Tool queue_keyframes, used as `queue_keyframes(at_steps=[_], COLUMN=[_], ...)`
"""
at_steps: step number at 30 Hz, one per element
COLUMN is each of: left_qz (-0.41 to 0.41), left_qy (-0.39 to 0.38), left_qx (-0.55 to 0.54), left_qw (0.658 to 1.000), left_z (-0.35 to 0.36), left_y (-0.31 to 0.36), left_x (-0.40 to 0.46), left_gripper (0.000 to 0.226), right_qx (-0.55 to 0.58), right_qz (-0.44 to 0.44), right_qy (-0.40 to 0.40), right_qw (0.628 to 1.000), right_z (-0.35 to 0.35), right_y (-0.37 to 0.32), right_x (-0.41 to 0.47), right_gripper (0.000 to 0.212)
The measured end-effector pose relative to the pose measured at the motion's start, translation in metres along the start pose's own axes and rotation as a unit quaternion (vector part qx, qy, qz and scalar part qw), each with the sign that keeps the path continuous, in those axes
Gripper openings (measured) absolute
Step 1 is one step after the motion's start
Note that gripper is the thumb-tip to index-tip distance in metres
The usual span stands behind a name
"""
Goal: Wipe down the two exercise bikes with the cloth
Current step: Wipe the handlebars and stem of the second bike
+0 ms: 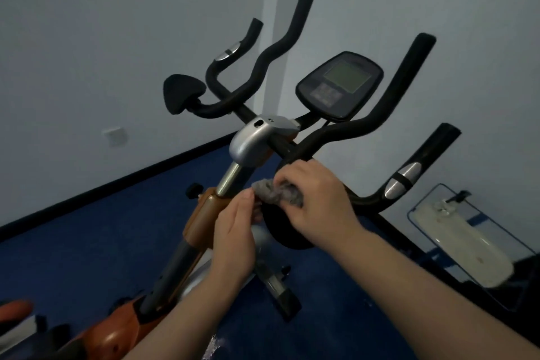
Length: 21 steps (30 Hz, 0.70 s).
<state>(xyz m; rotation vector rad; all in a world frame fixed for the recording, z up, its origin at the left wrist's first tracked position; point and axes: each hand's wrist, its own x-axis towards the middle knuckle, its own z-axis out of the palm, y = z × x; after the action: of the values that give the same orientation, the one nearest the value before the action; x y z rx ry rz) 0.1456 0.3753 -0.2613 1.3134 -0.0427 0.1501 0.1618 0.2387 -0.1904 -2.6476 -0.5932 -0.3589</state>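
Right now the grey cloth (pixel 277 192) is bunched up just below the bike's handlebar clamp (pixel 257 137), held between both hands. Right hand (pixel 318 199) has fingers curled over the cloth from above, pressing it against a black round part (pixel 280 231); most of that part is covered, can't tell what it is. Left hand (pixel 235 231) has fingers together, tips touching the cloth's left edge; thumb hidden, so can't tell if it's a pinch. Exercise bike (pixel 204 213): orange frame, chrome stem, black handlebars (pixel 365 123), console (pixel 340 85) on top. Console screen is blank and the button labels too blurred to read. Bike base is cut off at the bottom edge. Blue floor (pixel 87 242), white walls, wall socket (pixel 115 135). Framed panel (pixel 461 237) leans by the right wall, contents unclear.
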Motion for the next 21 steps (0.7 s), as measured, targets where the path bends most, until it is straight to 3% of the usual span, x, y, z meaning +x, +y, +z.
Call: queue_keyframes(at_steps=[3, 6, 7, 11, 14, 16, 17, 19, 21], left_qz=[0.010, 0.007, 0.005, -0.005, -0.008, 0.010, 0.020, 0.035, 0.047], left_qy=[-0.022, -0.037, -0.041, -0.058, -0.092, -0.121, -0.135, -0.152, -0.158], left_qx=[0.023, 0.039, 0.040, 0.049, 0.053, 0.076, 0.096, 0.142, 0.197], left_qw=[0.999, 0.999, 0.998, 0.997, 0.994, 0.990, 0.986, 0.978, 0.966], left_z=[-0.003, -0.004, -0.004, -0.002, 0.000, 0.001, 0.002, 0.008, 0.017], left_y=[-0.004, -0.006, -0.005, -0.003, 0.001, 0.005, 0.006, 0.008, 0.005], left_x=[0.004, 0.010, 0.012, 0.016, 0.022, 0.028, 0.032, 0.040, 0.045], left_gripper=[0.038, 0.038, 0.038, 0.035, 0.030, 0.028, 0.027, 0.025, 0.021], right_qx=[-0.076, -0.010, 0.020, 0.005, -0.055, -0.040, -0.002, 0.104, 0.169], right_qz=[-0.053, -0.006, 0.021, 0.079, 0.031, 0.026, 0.048, 0.134, 0.245], right_qy=[-0.129, -0.253, -0.247, -0.045, -0.107, -0.179, -0.178, -0.083, 0.079], right_qw=[0.987, 0.967, 0.969, 0.996, 0.992, 0.983, 0.983, 0.982, 0.951], right_z=[0.004, -0.018, -0.024, -0.010, -0.004, -0.027, -0.039, -0.055, -0.046], right_y=[-0.003, 0.006, 0.007, -0.002, -0.012, -0.008, -0.003, 0.005, 0.010], right_x=[-0.023, -0.018, -0.010, -0.002, -0.034, -0.048, -0.049, -0.043, -0.031], right_gripper=[0.029, 0.023, 0.022, 0.024, 0.028, 0.025, 0.021, 0.013, 0.009])
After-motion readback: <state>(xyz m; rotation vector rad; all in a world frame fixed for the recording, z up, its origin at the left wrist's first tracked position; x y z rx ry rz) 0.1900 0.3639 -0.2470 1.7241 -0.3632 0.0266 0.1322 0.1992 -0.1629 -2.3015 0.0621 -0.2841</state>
